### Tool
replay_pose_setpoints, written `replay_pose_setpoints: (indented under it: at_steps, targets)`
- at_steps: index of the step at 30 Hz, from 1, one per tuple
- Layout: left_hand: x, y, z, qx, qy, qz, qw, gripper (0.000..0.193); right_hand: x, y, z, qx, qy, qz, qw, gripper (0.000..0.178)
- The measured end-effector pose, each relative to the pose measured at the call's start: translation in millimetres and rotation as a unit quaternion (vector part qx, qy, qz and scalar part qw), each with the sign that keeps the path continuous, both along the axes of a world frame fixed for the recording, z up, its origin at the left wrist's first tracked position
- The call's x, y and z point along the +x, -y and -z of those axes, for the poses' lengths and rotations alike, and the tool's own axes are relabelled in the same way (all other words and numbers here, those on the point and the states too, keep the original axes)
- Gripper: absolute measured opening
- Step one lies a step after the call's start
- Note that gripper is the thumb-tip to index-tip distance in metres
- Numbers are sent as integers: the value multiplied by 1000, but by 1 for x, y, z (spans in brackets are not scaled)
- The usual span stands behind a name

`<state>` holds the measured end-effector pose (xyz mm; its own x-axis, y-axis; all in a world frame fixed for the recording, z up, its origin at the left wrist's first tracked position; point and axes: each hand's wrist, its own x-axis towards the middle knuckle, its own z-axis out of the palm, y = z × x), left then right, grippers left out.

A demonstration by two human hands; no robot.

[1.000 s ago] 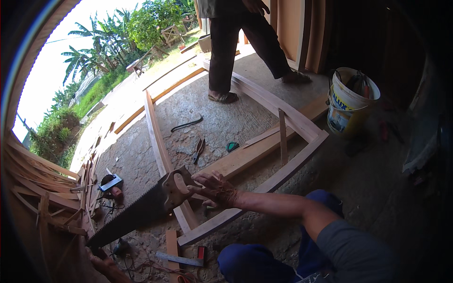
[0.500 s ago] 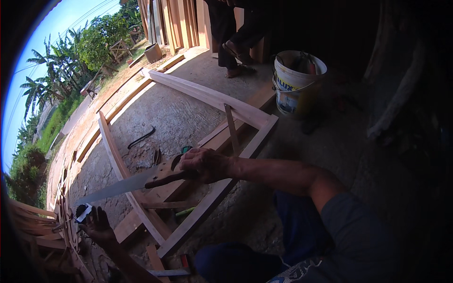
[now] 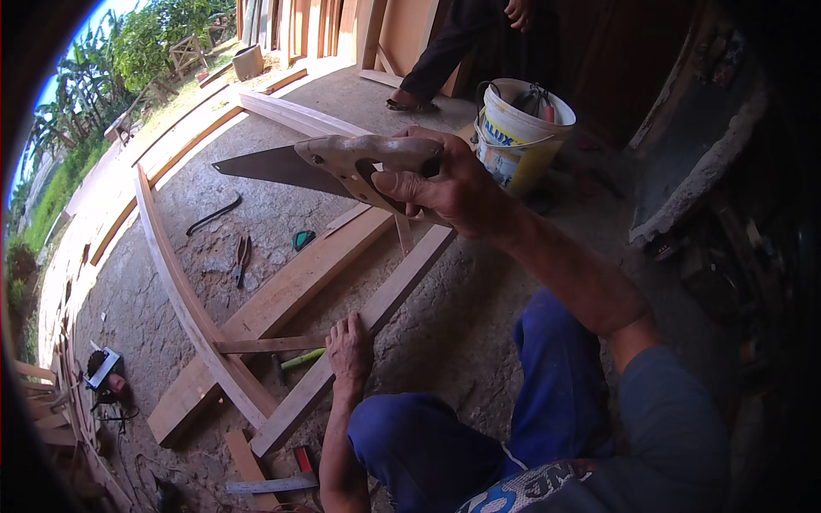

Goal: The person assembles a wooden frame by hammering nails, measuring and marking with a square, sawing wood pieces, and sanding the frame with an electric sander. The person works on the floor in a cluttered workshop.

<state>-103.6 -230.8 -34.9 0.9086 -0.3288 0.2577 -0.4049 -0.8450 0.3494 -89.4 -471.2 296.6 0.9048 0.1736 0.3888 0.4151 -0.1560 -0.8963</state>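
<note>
In my right hand (image 3: 457, 184) a hand saw (image 3: 376, 158) is held by its light handle, raised above the wooden frame, its dark blade (image 3: 265, 168) pointing left. My left hand (image 3: 349, 346) is closed over the near beam (image 3: 402, 278) of that frame, close to where a thin brace (image 3: 274, 344) runs across to the far-left beam (image 3: 175, 269). Beneath the frame lies a wide plank (image 3: 299, 286). Part of the frame's far beam (image 3: 291, 114) is hidden behind the saw and my right hand.
On the concrete lie pliers (image 3: 242, 261), a green tape measure (image 3: 302, 239), a bent black bar (image 3: 214, 214) and a power tool (image 3: 104, 372). A green-handled tool (image 3: 302, 358) rests under the frame. A white bucket (image 3: 523, 128) of tools stands near another person's leg (image 3: 449, 56).
The saw has come up and to the right in my right hand. My left hand has moved right onto the near beam. The other person's leg and hand have shifted.
</note>
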Motion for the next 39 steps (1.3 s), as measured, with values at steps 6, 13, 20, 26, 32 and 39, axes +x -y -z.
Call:
replay_pose_setpoints:
  at_steps: [6, 13, 20, 26, 32, 39]
  targets:
    - [-4, 5, -6, -1, -30, -7, 1000, 53, -43, 74, 27, 111, -24, 125, 986, 24]
    - [12, 16, -43, 104, -150, 3, 983, 54, -97, 210, 75, 46, -32, 227, 972, 51]
    - [69, 132, -98, 132, -98, 105, 981, 75, -107, 294, 141, 103, -48, 253, 961, 50]
    - [101, 281, -65, 128, -67, 117, 983, 90, -105, 335, 174, 149, -95, 230, 957, 53]
    - [130, 318, -26, 72, -57, -22, 996, 38, -95, 361, 187, 146, -97, 228, 958, 52]
    - [128, 316, -26, 49, -44, -14, 998, 35, -79, 361, 198, 18, -106, 224, 969, 50]
